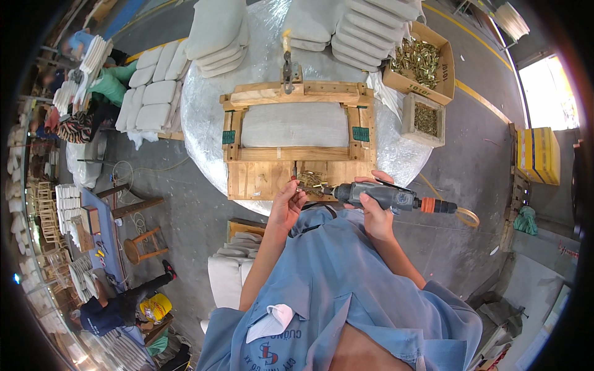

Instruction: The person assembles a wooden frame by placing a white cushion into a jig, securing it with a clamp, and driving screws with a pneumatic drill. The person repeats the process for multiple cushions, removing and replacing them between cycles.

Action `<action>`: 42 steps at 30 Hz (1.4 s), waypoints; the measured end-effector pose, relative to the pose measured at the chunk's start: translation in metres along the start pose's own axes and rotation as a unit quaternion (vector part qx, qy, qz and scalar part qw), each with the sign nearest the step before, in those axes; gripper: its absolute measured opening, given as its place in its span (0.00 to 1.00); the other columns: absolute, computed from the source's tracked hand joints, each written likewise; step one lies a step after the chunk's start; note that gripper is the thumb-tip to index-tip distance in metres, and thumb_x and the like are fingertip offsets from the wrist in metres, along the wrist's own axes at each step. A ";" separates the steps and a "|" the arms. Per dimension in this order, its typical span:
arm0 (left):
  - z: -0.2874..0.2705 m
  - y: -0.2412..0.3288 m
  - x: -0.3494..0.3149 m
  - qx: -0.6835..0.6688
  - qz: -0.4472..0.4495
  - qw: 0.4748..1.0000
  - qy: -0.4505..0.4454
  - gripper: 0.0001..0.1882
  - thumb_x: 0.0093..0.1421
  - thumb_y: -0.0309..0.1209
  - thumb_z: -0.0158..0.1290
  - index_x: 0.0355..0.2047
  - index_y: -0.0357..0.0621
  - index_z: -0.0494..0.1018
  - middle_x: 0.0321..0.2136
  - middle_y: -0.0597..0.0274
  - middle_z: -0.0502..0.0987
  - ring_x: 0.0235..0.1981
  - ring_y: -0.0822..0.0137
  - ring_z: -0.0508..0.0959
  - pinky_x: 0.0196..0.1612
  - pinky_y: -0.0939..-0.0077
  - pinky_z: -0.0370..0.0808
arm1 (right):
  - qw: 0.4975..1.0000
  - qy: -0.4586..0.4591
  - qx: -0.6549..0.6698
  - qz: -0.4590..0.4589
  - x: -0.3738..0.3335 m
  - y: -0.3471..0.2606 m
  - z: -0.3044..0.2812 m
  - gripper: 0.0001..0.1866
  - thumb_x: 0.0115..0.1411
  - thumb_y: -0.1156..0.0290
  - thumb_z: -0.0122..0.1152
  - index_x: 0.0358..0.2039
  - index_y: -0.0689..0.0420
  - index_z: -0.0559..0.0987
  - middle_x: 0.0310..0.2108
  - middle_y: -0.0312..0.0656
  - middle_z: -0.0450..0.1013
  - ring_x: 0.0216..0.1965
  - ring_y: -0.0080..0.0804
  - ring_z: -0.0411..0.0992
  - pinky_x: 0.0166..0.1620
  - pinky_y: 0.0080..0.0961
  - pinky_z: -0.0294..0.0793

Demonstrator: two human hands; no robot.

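Observation:
My right hand [375, 213] grips a grey air screwdriver [380, 196] held level, its tip pointing left; an orange fitting and hose trail off to its right. My left hand [288, 201] pinches a small brass screw at the tool's tip [303, 188]. Just beyond lies a small heap of brass screws [312, 180] on a wooden jig [272, 176]. The jig frames a white cushion [294, 125] and carries a metal toggle clamp [288, 68] at its far edge.
The jig rests on a round table wrapped in clear plastic [204, 111]. White cushions [216, 31] are stacked at the back. A cardboard box of brass screws [421, 62] and a smaller wooden box [424, 119] stand at right. A stool [141, 246] and other workers are at left.

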State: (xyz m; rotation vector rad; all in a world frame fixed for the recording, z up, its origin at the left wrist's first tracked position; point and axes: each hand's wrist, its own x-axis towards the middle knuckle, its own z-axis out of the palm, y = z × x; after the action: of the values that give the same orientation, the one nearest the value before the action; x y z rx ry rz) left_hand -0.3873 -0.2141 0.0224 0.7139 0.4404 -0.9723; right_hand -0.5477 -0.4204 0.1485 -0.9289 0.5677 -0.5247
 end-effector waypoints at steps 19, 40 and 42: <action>-0.012 0.002 0.009 0.001 0.002 0.999 -0.048 0.13 0.72 0.37 0.61 0.49 0.41 0.82 0.38 0.56 0.86 0.42 0.61 0.87 0.48 0.64 0.89 | 1.000 0.003 0.017 0.010 0.015 0.004 0.002 0.36 0.66 0.75 0.66 0.71 0.51 0.60 0.57 0.55 0.74 0.55 0.51 0.81 0.45 0.47 0.93; 0.006 0.010 0.025 0.028 0.005 0.999 0.026 0.06 0.76 0.33 0.57 0.44 0.45 0.79 0.36 0.63 0.85 0.39 0.67 0.88 0.44 0.75 0.89 | 0.999 0.035 -0.018 0.007 0.015 -0.004 0.001 0.36 0.66 0.74 0.67 0.70 0.50 0.61 0.58 0.51 0.74 0.55 0.50 0.81 0.45 0.43 0.92; 0.008 0.011 0.028 0.030 0.005 0.999 0.020 0.04 0.75 0.30 0.58 0.44 0.46 0.79 0.38 0.61 0.85 0.41 0.66 0.88 0.46 0.74 0.89 | 0.999 0.037 -0.016 -0.001 0.012 -0.003 0.001 0.36 0.66 0.74 0.67 0.70 0.50 0.60 0.58 0.51 0.74 0.56 0.51 0.81 0.45 0.43 0.92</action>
State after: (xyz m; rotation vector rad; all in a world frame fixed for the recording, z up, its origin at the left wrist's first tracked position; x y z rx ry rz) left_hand -0.3629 -0.2327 0.0143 0.7900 0.4441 -0.9670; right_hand -0.5386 -0.4295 0.1491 -0.9430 0.6444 -0.5545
